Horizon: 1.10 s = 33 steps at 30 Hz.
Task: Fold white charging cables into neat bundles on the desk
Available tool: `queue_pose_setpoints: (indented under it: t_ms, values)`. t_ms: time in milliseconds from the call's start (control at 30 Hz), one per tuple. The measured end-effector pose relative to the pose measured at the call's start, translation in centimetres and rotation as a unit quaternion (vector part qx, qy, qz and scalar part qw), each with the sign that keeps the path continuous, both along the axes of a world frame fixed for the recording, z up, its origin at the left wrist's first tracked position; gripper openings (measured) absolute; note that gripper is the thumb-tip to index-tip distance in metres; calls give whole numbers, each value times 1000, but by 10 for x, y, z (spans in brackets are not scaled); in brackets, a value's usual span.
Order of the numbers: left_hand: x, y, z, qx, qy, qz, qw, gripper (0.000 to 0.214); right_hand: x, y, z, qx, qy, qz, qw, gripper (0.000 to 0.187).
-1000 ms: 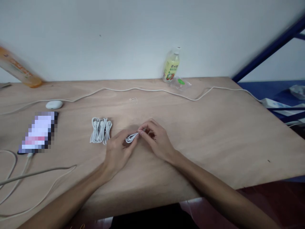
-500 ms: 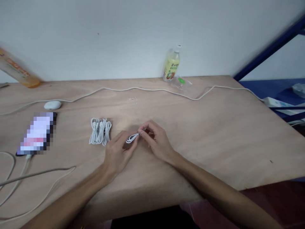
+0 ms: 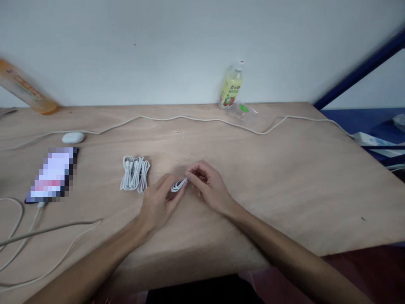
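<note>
A small white cable, folded into a bundle (image 3: 179, 185), is held between my two hands just above the wooden table (image 3: 284, 177). My left hand (image 3: 160, 198) pinches its looped part between thumb and fingers. At the bundle's right end, the thumb and index finger of my right hand (image 3: 207, 183) are closed on it; the part inside those fingers is hidden. Left of my hands, several folded white cables (image 3: 135, 174) lie side by side on the table.
A phone (image 3: 52, 175) with a plugged cable and a white earbud case (image 3: 73, 137) lie at left. One long cord (image 3: 199, 119) crosses the table's back. A yellow drink bottle (image 3: 230, 88), clear plastic wrapper (image 3: 247, 112) and orange bottle (image 3: 28, 90) stand or lie near the wall.
The whole view has shifted slightly, so everything appears a little further right. Both hands keep their grip on the cable bundle, with hardly any finger movement visible.
</note>
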State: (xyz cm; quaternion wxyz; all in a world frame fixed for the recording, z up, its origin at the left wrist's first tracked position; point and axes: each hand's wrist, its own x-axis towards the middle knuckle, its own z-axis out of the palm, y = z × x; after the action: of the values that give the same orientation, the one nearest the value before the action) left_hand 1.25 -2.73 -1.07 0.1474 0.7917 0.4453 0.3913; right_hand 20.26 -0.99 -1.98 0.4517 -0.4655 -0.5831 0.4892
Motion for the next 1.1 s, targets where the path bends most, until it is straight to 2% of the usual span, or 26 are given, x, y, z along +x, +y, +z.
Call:
queue_pose_setpoints:
  t_ms: [133,233,300,367,500,633,733,800,900,1100]
  values:
    - [0,0,5,-31,-17,-15,999,18,2,2,2,-34,32,15,999,24]
    - [0,0,13,-101,-80,-22,991,21,3,5,4,-48,56,36,997,26]
    - [0,3,17,-188,-135,-4,973,34,4,6,4,-49,59,47,996,27]
    - [0,6,19,-275,-191,4,942,38,4,7,4,-48,56,54,996,27]
    - [2,13,18,-373,-258,-4,891,28,5,5,3,-36,34,57,997,24]
    - [3,14,17,-404,-298,-4,865,16,7,3,2,58,-25,27,998,18]
    - [4,12,18,-421,-322,7,848,16,8,3,2,133,-57,22,989,18]
    - [4,11,19,-429,-335,16,839,19,8,3,2,158,-70,24,985,18]
    - [4,12,20,-442,-351,14,826,26,9,3,2,166,-74,30,983,16]
    - [3,15,17,-474,-395,-1,787,38,8,4,3,136,-14,24,990,13]
